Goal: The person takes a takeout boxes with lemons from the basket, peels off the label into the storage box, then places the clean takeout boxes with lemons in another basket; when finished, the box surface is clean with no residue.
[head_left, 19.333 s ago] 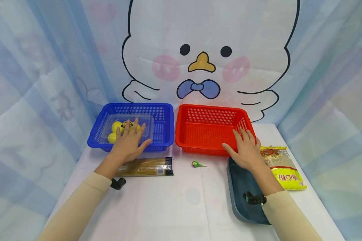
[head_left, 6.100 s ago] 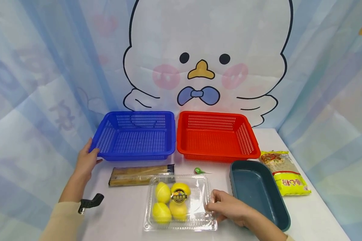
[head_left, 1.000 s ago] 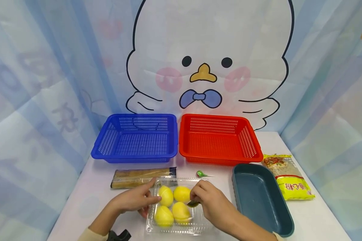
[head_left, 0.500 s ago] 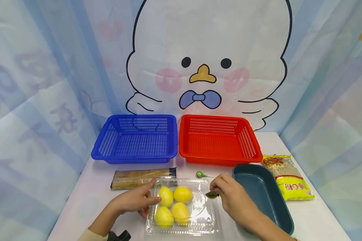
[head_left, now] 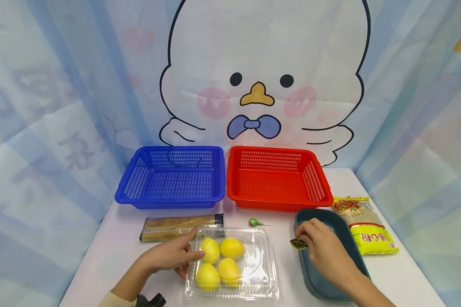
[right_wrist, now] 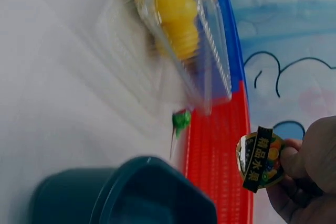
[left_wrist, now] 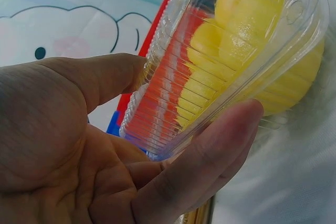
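A clear plastic clamshell box (head_left: pixel 255 266) with several lemons (head_left: pixel 230 269) inside lies on the table. My left hand (head_left: pixel 173 256) holds its left side, thumb at the rim and fingers along the wall, seen closely in the left wrist view, where ridged plastic (left_wrist: pixel 168 98) shows. To the right, my right hand (head_left: pixel 326 251) pinches a round black-and-gold sticker (head_left: pixel 298 244) between thumb and fingers, above the dark teal tray (head_left: pixel 315 281). In the right wrist view the printed face of this sticker (right_wrist: pixel 260 158) is visible, with fruit pictures and a dark band.
Behind stand a blue basket (head_left: pixel 173 204) and a red basket (head_left: pixel 280 204), side by side. A spaghetti pack (head_left: pixel 169 228) lies behind the box. A green lollipop (head_left: pixel 253 222) sits before the red basket. A yellow pasta bag (head_left: pixel 372 232) lies at the right edge.
Over the last second my right hand has drawn the sticker off the box lid and carried it right, over the tray. My left hand stays at the box. Earlier, the box lay in the blue basket.
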`<state>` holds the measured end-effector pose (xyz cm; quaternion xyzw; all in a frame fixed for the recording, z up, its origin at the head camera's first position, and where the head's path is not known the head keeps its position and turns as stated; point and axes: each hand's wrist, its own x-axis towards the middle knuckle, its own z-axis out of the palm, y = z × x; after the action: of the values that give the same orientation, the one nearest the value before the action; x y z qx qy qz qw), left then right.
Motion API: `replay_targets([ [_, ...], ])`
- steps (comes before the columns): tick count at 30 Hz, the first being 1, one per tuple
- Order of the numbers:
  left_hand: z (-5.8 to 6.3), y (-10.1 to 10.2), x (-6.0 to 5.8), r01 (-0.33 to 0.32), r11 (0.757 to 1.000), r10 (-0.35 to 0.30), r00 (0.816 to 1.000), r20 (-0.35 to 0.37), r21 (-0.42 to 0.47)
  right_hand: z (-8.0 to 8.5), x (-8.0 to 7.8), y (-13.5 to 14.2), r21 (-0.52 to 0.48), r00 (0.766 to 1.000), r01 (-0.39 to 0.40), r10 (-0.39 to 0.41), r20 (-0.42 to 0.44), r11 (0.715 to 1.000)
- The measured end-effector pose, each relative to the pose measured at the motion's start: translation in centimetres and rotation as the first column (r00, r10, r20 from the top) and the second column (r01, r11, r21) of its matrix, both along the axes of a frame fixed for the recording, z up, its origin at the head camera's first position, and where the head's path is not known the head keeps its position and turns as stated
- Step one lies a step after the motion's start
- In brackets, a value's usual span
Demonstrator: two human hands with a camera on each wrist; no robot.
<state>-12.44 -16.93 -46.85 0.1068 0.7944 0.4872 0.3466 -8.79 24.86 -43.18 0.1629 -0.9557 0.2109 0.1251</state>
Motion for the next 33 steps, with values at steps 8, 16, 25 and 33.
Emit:
replay_targets([
  [8, 0.1, -0.1, 0.1, -0.002, 1.0, 0.002, 1.0, 0.0, 0.007, -0.9, -1.1, 2.8, 0.088, 0.987, 0.113, -0.122, 0.105, 0.99],
  [16, 0.0, -0.1, 0.2, 0.002, 1.0, -0.002, 1.0, -0.023, 0.016, -2.9, -2.1, 4.3, 0.144, 0.932, 0.121, -0.162, 0.323, 0.982],
  [25, 0.0, 0.0, 0.3, -0.001, 1.0, 0.001, 1.0, -0.027, 0.01, -4.5, -2.4, 4.2, 0.189, 0.879, 0.081, -0.159, 0.449, 0.979],
  [33, 0.1, 0.0, 0.5, -0.006, 1.0, 0.006, 0.999, -0.034, 0.01, -5.0, -2.3, 4.1, 0.179, 0.845, 0.092, -0.172, 0.506, 0.98],
])
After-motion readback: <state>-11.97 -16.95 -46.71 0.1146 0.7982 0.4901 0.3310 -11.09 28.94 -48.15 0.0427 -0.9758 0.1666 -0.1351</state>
